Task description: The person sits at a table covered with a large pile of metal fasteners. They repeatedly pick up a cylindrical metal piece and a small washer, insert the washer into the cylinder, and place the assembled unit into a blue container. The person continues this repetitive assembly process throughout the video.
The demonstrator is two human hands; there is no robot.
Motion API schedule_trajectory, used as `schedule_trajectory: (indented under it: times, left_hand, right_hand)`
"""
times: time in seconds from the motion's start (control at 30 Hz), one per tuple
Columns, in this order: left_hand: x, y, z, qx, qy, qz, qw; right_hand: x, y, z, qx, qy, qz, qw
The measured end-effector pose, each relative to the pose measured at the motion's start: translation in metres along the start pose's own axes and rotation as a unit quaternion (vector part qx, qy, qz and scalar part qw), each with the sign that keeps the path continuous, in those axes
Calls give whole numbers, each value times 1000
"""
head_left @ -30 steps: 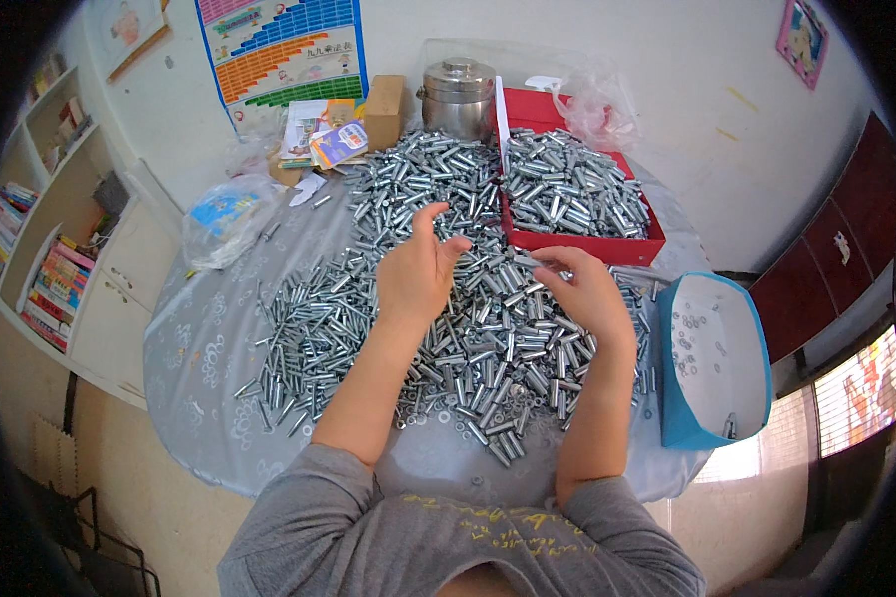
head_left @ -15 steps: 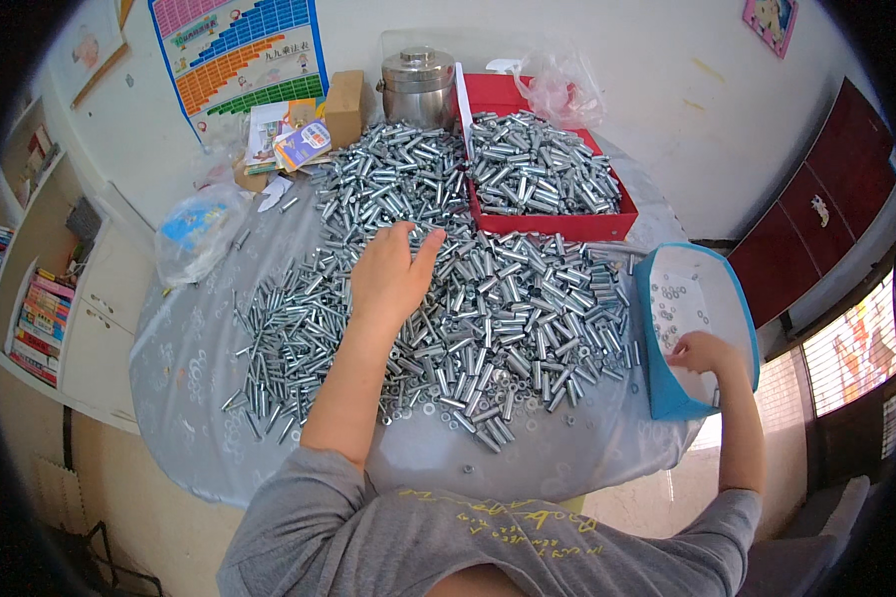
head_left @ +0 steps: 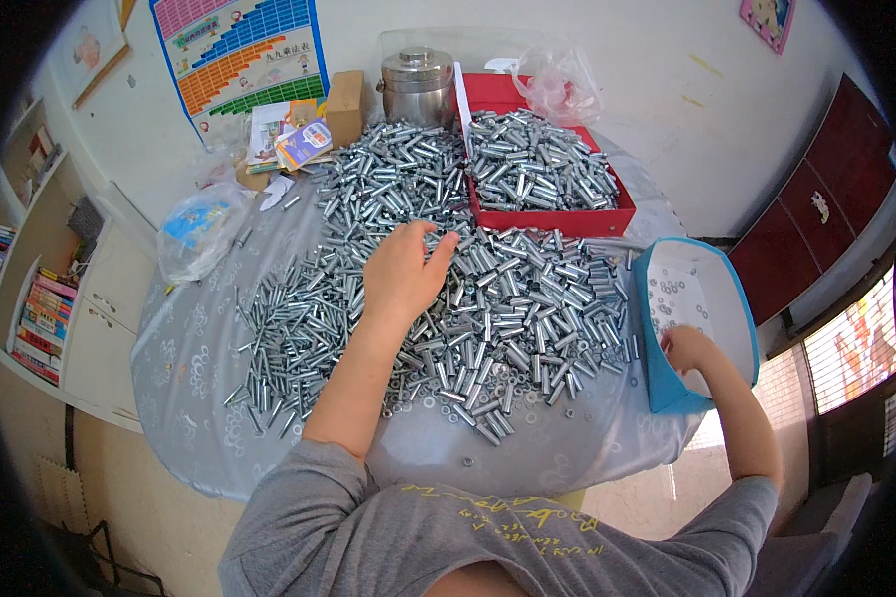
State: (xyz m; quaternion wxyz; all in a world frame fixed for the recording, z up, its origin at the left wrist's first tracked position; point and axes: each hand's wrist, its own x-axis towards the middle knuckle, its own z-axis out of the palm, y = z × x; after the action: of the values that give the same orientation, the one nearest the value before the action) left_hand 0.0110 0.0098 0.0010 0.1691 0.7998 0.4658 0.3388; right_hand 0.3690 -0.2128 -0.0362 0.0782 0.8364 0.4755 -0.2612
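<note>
A big heap of silver metal sleeves (head_left: 488,298) covers the middle of a round table (head_left: 199,368). My left hand (head_left: 403,271) rests on the heap with its fingers curled among the sleeves; whether it holds one is hidden. My right hand (head_left: 689,350) reaches into a blue-rimmed white tub (head_left: 727,298) at the table's right edge. Small metal washers (head_left: 672,296) lie on the tub's floor. The right hand's fingers are bent down into the tub and I cannot see what they hold.
A red tray (head_left: 553,217) full of sleeves stands at the back, with a steel pot (head_left: 417,85) and a cardboard box (head_left: 344,105) beside it. A clear plastic bag (head_left: 197,229) lies at the left. Shelves with books (head_left: 40,318) stand far left, a dark red cabinet (head_left: 816,214) right.
My right hand left the heap and swung right into the blue-rimmed tub. My left hand stayed on the heap, its fingers curling in.
</note>
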Motion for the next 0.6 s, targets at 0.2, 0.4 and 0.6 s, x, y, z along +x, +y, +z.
schedule_trajectory:
  times: [0.2, 0.4, 0.6]
  left_hand:
    - [0, 1, 0, -11, 4, 6, 1000]
    - [0, 4, -2, -24, -4, 4, 1000]
    - [-2, 2, -1, -39, 1, 23, 999]
  right_hand:
    - [22, -12, -4, 165, 128, -40, 977]
    - [40, -1, -1, 85, 114, 45, 989]
    - [38, 11, -17, 20, 236, 40, 971]
